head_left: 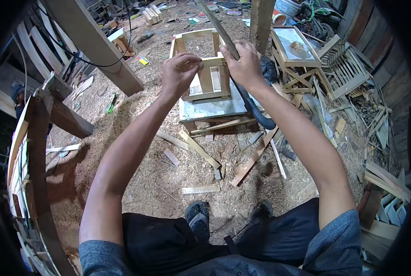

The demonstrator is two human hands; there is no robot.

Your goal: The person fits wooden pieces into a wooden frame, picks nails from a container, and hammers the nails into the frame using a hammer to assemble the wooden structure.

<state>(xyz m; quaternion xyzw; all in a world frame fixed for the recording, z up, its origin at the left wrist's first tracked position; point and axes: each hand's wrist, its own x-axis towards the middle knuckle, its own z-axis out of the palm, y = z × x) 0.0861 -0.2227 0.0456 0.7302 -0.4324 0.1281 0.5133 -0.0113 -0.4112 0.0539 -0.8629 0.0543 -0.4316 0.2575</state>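
Left hand (180,73) has thumb and fingertips drawn together at the left end of the top rail of a small wooden frame (206,81); whether they pinch the rail or some smaller piece, I cannot tell. Right hand (246,66) is curled around a long, dark, hook-ended bar (219,28), its thumb near the right end of the same rail. Bar and hand lie in front of the frame's right side, with the hooked end hanging below the wrist, beside the forearm.

Between and just below the two hands, the frame stands upright on a low worktable (196,110), its bottom rail set back slightly from the table's front edge. Sawdust-covered floor (136,124) spreads to the left, as far as a slanting timber post (93,43). Room is tighter on the right: a second post (262,27) rises behind the hand, and a framed side table (295,43) and a slatted rack (348,78) stand farther out. Wood offcuts (201,149) litter the ground between worktable and feet (197,218).
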